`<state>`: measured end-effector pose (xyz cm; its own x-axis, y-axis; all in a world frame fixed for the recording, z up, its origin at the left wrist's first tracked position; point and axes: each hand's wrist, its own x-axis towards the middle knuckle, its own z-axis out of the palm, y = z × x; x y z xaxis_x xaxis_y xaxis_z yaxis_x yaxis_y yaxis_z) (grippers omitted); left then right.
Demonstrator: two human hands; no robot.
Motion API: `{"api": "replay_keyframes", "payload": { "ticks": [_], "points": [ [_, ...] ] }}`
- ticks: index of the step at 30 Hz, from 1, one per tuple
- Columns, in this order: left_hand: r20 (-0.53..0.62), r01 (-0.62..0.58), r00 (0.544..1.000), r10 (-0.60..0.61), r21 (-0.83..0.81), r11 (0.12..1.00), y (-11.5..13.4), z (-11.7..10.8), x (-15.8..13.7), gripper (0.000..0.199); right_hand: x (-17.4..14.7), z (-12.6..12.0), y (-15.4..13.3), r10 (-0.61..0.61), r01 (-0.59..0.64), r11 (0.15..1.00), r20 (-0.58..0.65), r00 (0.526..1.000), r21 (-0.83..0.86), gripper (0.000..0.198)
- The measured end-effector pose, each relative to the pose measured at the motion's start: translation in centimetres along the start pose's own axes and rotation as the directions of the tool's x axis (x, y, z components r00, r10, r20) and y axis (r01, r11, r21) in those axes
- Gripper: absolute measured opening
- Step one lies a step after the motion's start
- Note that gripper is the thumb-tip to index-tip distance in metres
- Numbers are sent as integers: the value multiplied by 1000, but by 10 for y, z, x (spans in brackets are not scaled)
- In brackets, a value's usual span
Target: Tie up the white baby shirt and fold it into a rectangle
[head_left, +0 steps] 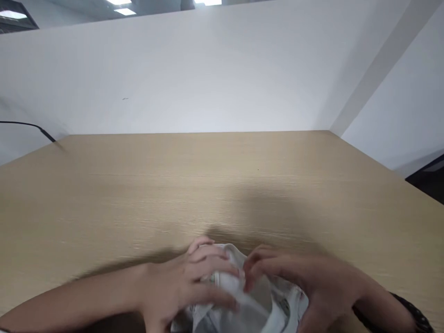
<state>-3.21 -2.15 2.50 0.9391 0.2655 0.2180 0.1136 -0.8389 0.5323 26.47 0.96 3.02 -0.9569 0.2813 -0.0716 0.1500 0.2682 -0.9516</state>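
A crumpled white thing (pixel 251 309), soft and partly see-through like a bag, lies at the table's near edge, between my hands. It has thicker pale bands and a little dark print at its right side; its lower part is cut off by the picture's edge. My left hand (pixel 194 280) rests over its left side with the fingers stretched and a bit apart. On the right, my right hand (pixel 305 277) has its fingers curled in and pressed together at the upper rim of the white thing. Both hands are slightly blurred.
The pale wooden table (pixel 166 194) reaches back to a white partition (pixel 208 74), with another white panel (pixel 409 92) on the right. A black cable (pixel 31 125) runs in at the left. Part of a dark object (pixel 430 178) shows at the right edge.
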Motion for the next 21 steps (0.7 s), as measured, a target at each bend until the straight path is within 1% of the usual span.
{"api": "replay_keyframes", "payload": {
  "ticks": [1,2,3,4,5,6,7,8,10,12,13,15,16,18,20,21],
  "points": [
    [-10,52,999,-53,-90,995,-5,-3,2,64,-6,-6,4,96,-96,995,-22,995,-35,74],
    [-12,130,991,-134,-159,979,-9,-4,2,67,-13,-11,8,205,-209,976,-63,977,-68,75],
    [-13,229,972,-236,-198,953,-13,-4,2,65,-18,-15,11,299,-309,946,-103,949,-100,73],
    [-11,337,938,-347,-203,919,-16,-1,1,61,-23,-18,14,369,-385,913,-133,920,-133,69],
    [-6,439,894,-447,-177,881,-19,3,-1,57,-26,-19,16,415,-436,885,-149,897,-162,64],
    [-5,515,854,-521,-135,846,-21,8,-2,54,-27,-18,16,444,-466,865,-151,883,-188,58],
    [-4,560,827,-562,-89,824,-22,12,-3,51,-27,-16,17,461,-483,850,-146,875,-209,53],
    [-4,577,816,-578,-55,815,-22,16,-2,47,-25,-13,17,470,-492,841,-145,870,-224,47],
    [4,554,832,-555,-36,831,-20,20,1,33,-21,-8,15,469,-496,835,-162,868,-239,31],
    [16,499,866,-499,-79,863,-17,15,6,18,-17,-5,14,413,-445,866,-176,893,-229,20],
    [31,462,886,-462,-120,879,-16,11,8,14,-16,-5,13,372,-406,894,-186,909,-193,18],
    [72,387,922,-381,-245,889,-14,-1,10,14,-17,-7,13,286,-304,951,-225,931,-49,21],
    [90,366,930,-357,-329,870,-13,-7,10,15,-18,-9,12,244,-242,969,-263,933,40,24],
    [106,365,925,-364,-511,779,-10,-19,5,22,-21,-11,11,163,-99,977,-367,916,188,29],
    [87,381,899,-430,-641,667,-7,-29,-3,32,-24,-11,9,95,26,966,-446,890,257,33],
    [84,391,884,-460,-672,629,-5,-33,-7,34,-25,-10,7,76,61,961,-469,880,269,34]
  ]
}}
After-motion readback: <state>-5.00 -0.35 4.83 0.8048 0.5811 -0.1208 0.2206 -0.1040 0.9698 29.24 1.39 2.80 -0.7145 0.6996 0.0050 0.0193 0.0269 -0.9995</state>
